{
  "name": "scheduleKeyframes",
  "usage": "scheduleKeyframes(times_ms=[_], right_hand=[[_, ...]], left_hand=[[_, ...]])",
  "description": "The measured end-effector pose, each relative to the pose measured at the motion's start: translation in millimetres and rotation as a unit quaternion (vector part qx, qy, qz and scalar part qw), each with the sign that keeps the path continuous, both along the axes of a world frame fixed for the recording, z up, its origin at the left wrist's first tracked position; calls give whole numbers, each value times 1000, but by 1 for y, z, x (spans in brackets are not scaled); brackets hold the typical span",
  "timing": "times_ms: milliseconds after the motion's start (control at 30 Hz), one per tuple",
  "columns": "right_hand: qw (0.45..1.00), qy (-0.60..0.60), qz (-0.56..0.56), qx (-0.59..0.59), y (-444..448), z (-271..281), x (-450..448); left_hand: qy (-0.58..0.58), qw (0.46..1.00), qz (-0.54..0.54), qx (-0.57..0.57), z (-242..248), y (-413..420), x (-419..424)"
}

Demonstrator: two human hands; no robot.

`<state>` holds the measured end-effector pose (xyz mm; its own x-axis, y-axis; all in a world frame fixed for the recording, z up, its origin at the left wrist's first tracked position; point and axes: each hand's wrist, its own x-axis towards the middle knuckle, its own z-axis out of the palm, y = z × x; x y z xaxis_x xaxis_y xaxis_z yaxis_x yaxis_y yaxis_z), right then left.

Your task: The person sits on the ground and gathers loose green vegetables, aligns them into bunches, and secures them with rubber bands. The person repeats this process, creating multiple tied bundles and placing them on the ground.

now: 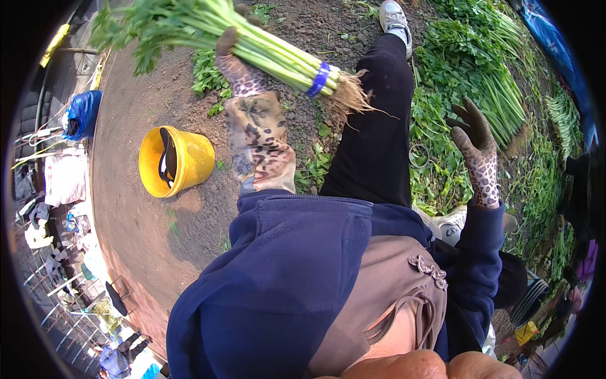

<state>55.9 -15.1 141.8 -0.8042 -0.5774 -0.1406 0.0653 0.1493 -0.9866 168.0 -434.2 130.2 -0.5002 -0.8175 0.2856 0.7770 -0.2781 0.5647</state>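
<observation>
My left hand [230,61], in a soil-stained leopard-print glove, grips a bunch of celery [270,52] by its stalks. The bunch tilts across the upper left of the view, leaves to the left and pale roots [349,94] to the right. Blue tape [318,79] is wrapped around the stalks near the roots. At the right, my right hand [475,142], also gloved, is empty with thumb and fingers apart. It appears in front of a heap of celery [473,66] on the ground. A ring-shaped object [419,156] lies among loose leaves, left of that hand.
A yellow bucket [196,158] lies tipped or stands at the left, with a dark object [169,156] inside. Trimmed leaves [438,184] cover soil beside my right leg. Blue sheeting [561,52] borders the far right. Another person [118,357] shows at the lower left.
</observation>
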Motion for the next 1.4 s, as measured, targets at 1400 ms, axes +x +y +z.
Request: scheduleKeyframes(times_ms=[1400], right_hand=[[597,-408,-579,-376,247,-307,-75]], left_hand=[[-390,318,-372,-779,-238,527,-339]])
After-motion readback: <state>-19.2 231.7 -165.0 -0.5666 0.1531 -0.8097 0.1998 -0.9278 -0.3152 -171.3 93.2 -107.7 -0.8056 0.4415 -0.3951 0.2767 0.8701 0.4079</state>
